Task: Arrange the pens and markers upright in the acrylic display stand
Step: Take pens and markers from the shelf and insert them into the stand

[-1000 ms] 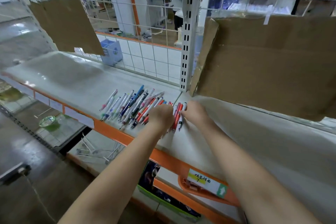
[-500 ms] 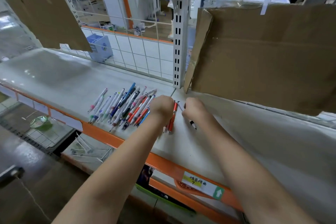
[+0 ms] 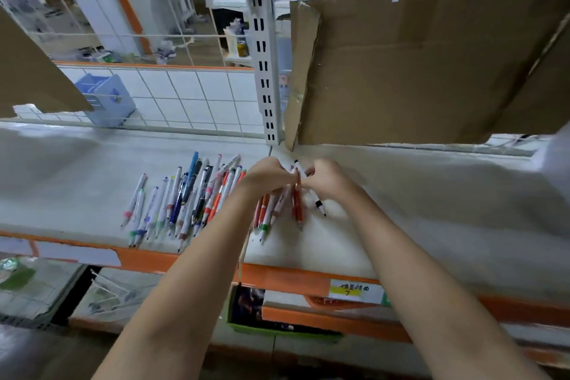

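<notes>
A row of several pens and markers (image 3: 185, 200) lies flat on the white shelf (image 3: 77, 182), left of my hands. My left hand (image 3: 267, 176) grips a bunch of orange and white pens (image 3: 279, 210) that hang tips down towards the shelf edge. My right hand (image 3: 324, 177) meets it and holds a white pen with black ends (image 3: 319, 203), tilted to the lower right. Both hands are raised a little above the shelf, their fingertips hidden. No acrylic display stand is in view.
A white slotted upright (image 3: 263, 49) stands behind my hands, with wire grid (image 3: 172, 92) to its left and hanging cardboard (image 3: 416, 65) to its right. A blue basket (image 3: 106, 99) sits beyond the grid. The shelf has an orange front edge (image 3: 293, 279) with a label (image 3: 354, 290).
My left hand has gathered more orange and white pens into a bunch and lifted them. My right hand has raised the white pen and moved in against the left hand.
</notes>
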### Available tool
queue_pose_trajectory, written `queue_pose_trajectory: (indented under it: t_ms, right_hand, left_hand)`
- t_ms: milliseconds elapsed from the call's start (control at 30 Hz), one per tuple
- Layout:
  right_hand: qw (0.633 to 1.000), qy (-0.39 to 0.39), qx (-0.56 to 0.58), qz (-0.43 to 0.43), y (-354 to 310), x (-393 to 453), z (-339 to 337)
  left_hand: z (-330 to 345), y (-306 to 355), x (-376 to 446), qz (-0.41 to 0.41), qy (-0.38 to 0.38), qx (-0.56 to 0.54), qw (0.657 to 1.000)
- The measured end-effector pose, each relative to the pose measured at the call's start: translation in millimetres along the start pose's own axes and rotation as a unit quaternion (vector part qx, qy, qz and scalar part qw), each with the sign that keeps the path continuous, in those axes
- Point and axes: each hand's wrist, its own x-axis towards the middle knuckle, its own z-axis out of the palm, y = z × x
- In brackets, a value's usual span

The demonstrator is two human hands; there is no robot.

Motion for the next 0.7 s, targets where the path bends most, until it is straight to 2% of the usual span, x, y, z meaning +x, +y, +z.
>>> queue_pose_trajectory:
  t_ms: [200, 300, 467, 567, 700]
  right_hand:
    - [0.976, 0.139, 0.168, 0.015, 31.1, -31.5, -28.1]
    - [0.965, 0.206, 0.153, 0.053, 47.9, -61.0, -54.4]
    - [0.921, 0.325, 0.195, 0.087, 91.6, -131.8, -94.7]
    - [0.907, 0.363, 0.176, 0.119, 121.1, -178.0, -117.0]
    - [0.881, 0.412, 0.166, 0.159, 166.3, -238.2, -142.1]
  left_hand:
    - [16.0, 25.7, -1.0, 0.141, 0.003, -0.180, 0.973]
    - [31.2, 55.0, -2.9, 0.197, -0.016, -0.206, 0.958]
    - [72.3, 120.7, -26.6, 0.283, -0.107, -0.285, 0.910]
    - [103.0, 164.8, -49.5, 0.317, -0.160, -0.311, 0.881]
    - [152.3, 221.7, -79.5, 0.367, -0.214, -0.292, 0.857]
